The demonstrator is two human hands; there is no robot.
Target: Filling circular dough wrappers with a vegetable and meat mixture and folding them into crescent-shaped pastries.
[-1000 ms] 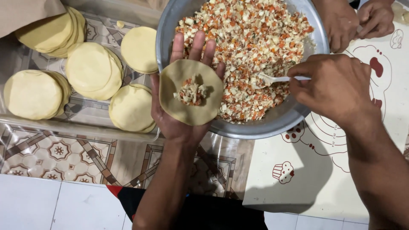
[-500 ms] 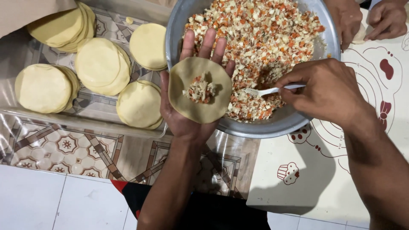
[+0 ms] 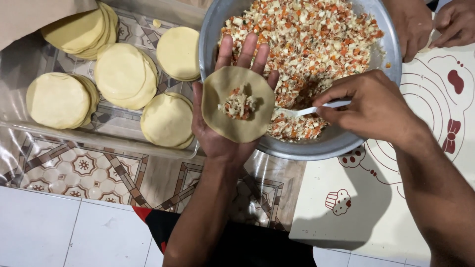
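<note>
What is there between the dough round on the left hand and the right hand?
In the head view, a white spoon spans that stretch, over filling in the metal bowl.

No packages, labels, signs, screens — none.

A thin round tan dough wrapper (image 3: 238, 110), matt and smooth, is seen at frame centre on the open left hand (image 3: 222, 123), with a crumbly, rough heap of chopped orange-and-white filling (image 3: 239, 104) on it. A glossy white plastic spoon (image 3: 316, 108) is pinched by the right hand (image 3: 368, 109). A large round grey metal bowl (image 3: 326, 146), dull-brushed, is shown upper centre. Stacks of pale yellow dough discs (image 3: 118, 74), matt and floury-smooth, are laid upper left in a clear glossy plastic tray (image 3: 99, 132). A shiny patterned plastic table cover (image 3: 84, 168) and a smooth cream printed mat (image 3: 366, 207) are noted lower down.
</note>
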